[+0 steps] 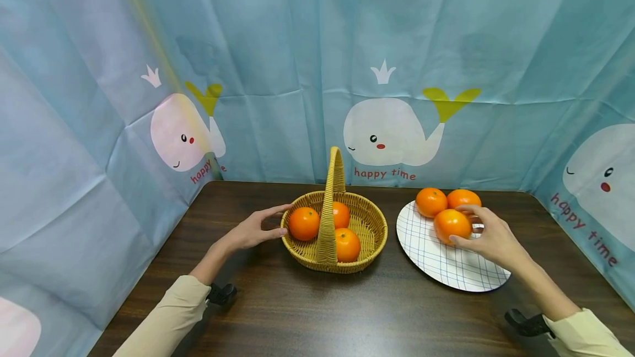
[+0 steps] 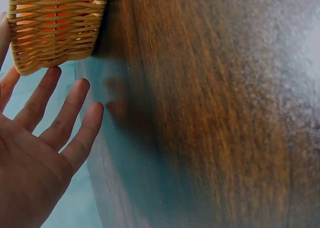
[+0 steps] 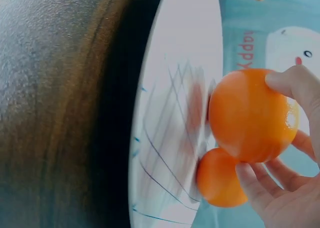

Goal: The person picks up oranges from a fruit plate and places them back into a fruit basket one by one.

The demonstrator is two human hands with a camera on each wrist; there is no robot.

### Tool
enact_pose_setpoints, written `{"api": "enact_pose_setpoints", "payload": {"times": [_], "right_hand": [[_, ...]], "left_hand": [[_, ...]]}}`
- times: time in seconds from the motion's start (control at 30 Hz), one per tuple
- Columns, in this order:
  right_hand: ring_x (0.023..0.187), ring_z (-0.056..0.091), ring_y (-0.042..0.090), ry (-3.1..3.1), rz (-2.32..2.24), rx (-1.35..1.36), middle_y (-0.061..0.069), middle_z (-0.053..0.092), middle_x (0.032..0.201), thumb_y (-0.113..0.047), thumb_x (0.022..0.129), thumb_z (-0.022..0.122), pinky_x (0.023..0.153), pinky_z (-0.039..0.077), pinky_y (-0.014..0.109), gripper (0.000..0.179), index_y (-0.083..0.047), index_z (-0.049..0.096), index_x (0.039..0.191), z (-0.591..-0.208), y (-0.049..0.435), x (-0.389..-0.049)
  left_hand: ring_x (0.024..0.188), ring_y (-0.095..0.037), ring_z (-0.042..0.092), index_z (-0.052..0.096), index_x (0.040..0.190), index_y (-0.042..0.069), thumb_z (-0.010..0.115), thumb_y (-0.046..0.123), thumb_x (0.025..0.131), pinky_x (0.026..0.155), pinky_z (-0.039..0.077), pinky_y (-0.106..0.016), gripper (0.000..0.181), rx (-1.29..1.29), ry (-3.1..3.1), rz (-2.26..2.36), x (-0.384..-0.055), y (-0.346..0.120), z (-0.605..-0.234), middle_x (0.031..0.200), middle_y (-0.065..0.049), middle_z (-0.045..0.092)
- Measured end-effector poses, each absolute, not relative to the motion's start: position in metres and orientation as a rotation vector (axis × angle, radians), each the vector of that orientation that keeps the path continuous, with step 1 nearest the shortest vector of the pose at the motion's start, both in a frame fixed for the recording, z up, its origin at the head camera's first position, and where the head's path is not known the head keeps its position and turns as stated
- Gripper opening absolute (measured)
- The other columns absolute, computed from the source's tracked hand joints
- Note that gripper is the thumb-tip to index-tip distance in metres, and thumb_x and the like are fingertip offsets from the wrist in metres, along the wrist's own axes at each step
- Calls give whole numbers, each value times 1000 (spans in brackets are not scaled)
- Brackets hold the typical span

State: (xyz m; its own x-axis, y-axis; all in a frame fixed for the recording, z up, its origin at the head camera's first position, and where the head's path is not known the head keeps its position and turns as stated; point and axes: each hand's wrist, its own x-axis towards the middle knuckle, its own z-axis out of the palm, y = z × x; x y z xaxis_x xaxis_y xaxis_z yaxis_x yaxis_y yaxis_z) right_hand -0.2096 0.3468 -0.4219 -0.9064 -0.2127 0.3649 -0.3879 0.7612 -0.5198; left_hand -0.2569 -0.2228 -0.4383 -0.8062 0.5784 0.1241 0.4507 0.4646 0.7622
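A wicker basket (image 1: 373,231) with a tall arched handle stands mid-table and holds three oranges, one of them an orange (image 1: 304,223) at its left side. My left hand (image 1: 253,229) is at the basket's left rim, its fingers spread and fairly straight, fingertips right at the weave (image 2: 55,48). At the right, my right hand (image 1: 491,240) grips an orange (image 3: 252,115) between thumb and fingers, over the white plate (image 1: 461,274) with blue grid lines. Behind it on the plate are two more oranges, one left (image 1: 430,202) and one right (image 1: 463,198).
The dark wooden table (image 1: 317,313) runs back to a light blue curtain (image 1: 268,70) printed with whales, which also hangs along both sides. The plate lies right of the basket, a narrow strip of table between them. Each wrist wears a black strap.
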Motion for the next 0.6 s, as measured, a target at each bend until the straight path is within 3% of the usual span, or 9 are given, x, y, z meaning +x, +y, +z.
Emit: {"api": "enact_pose_setpoints", "payload": {"times": [0.17, 0.27, 0.4, 0.6], "right_hand": [[100, 60, 40, -2654, 907, 494, 20, 57, 123, -20, 76, 93, 78, 56, 28, 66, 1, 59, 129, -413, 348, -208], [102, 59, 35, -2627, 931, 503, 19, 57, 125, -18, 77, 92, 79, 54, 20, 65, 0, 59, 130, -409, 348, -207], [104, 55, 16, -2587, 962, 518, 16, 57, 126, -16, 78, 92, 80, 48, 10, 65, -1, 58, 131, -404, 347, -206], [105, 51, -10, -2542, 1046, 546, 17, 56, 129, -11, 80, 90, 84, 45, 8, 68, -1, 55, 137, -394, 346, -204]], "left_hand": [[134, -38, 46, 42, 156, 11, 70, 27, 99, 106, 32, -68, 66, 898, 2561, 1251, -257, -222, -437, 149, -14, 49], [133, -37, 46, 43, 156, 11, 71, 27, 99, 105, 33, -68, 65, 891, 2564, 1246, -256, -221, -435, 148, -14, 50], [132, -37, 47, 45, 154, 10, 71, 27, 98, 105, 34, -68, 64, 896, 2566, 1243, -256, -221, -433, 146, -14, 51], [132, -37, 48, 54, 145, 9, 71, 25, 98, 106, 32, -67, 53, 928, 2573, 1247, -256, -221, -433, 146, -12, 53]]}}
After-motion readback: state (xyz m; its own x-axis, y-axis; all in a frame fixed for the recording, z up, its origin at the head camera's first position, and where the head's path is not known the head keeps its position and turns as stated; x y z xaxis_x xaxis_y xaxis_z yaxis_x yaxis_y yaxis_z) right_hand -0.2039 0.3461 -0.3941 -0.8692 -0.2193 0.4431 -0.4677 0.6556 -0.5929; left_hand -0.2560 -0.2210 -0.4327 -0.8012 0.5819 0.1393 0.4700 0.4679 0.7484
